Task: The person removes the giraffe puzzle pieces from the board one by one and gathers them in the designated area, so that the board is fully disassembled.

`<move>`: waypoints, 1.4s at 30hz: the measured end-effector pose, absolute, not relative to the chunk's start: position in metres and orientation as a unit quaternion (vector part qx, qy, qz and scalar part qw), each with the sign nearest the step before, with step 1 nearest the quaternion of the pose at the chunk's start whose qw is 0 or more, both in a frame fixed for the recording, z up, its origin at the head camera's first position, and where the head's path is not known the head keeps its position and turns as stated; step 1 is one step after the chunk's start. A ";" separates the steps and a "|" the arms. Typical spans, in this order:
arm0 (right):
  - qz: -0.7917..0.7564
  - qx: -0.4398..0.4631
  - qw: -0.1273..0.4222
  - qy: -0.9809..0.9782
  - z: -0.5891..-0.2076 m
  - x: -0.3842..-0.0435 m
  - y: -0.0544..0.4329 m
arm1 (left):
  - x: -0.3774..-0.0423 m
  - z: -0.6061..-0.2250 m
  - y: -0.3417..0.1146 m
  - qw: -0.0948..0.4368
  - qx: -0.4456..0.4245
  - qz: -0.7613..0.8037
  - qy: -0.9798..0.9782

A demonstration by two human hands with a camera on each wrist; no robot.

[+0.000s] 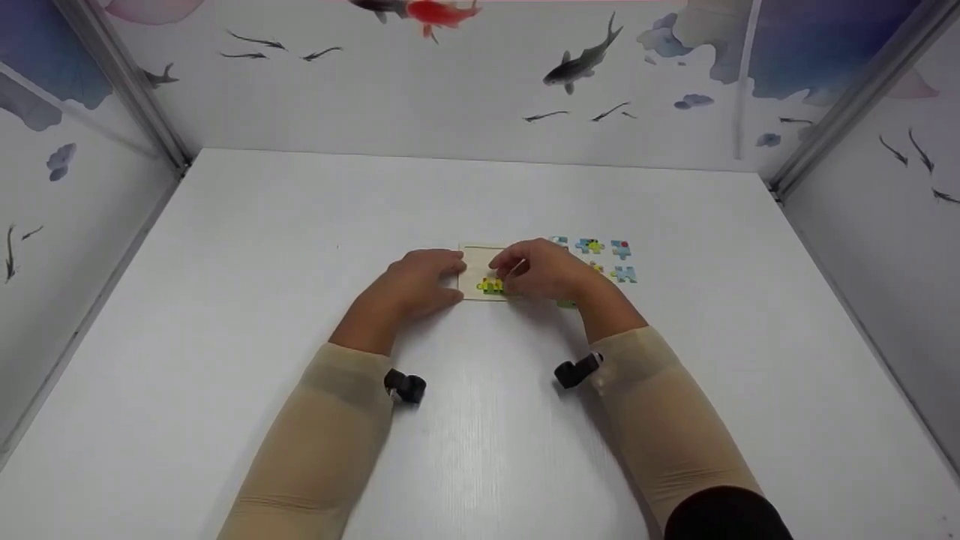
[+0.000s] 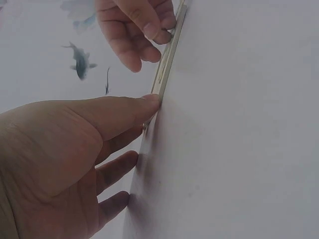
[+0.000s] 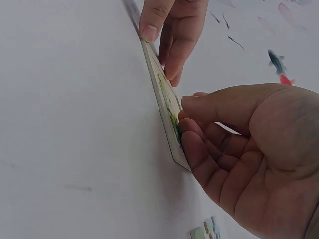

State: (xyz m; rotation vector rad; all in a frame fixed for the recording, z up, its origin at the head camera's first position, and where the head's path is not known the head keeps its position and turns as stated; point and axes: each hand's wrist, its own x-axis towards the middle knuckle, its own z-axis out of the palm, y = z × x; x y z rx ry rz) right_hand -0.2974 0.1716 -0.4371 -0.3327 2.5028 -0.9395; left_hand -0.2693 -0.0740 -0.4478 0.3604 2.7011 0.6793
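A pale wooden puzzle tray (image 1: 472, 264) lies flat on the table, with joined yellow-green jigsaw pieces (image 1: 491, 286) along its near side. My left hand (image 1: 421, 281) touches the tray's left end; its thumb rests on the near corner in the left wrist view, and its other fingers extend beside it. My right hand (image 1: 546, 271) is over the tray's right part. In the right wrist view its curled fingertips meet at a green-yellow puzzle piece (image 3: 174, 121), partly covered by them. That hand hides much of the tray's right side.
Loose blue and yellow jigsaw pieces (image 1: 621, 248) lie in rows to the tray's right, some behind the right hand. A smooth white table (image 1: 465, 420) spreads around, bounded by printed walls (image 1: 465, 90) at the back and sides.
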 end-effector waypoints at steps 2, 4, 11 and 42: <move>-0.334 -0.115 0.224 0.908 -0.438 -0.297 0.170 | -0.269 -0.448 -0.074 0.165 0.125 0.240 0.948; -0.329 -0.112 0.226 0.910 -0.438 -0.296 0.168 | -0.269 -0.449 -0.074 0.166 0.124 0.242 0.948; -0.313 -0.122 0.221 0.916 -0.440 -0.295 0.163 | -0.270 -0.450 -0.077 0.154 0.153 0.235 0.947; -0.350 -0.126 0.221 0.901 -0.435 -0.298 0.176 | -0.268 -0.446 -0.078 0.159 0.156 0.241 0.945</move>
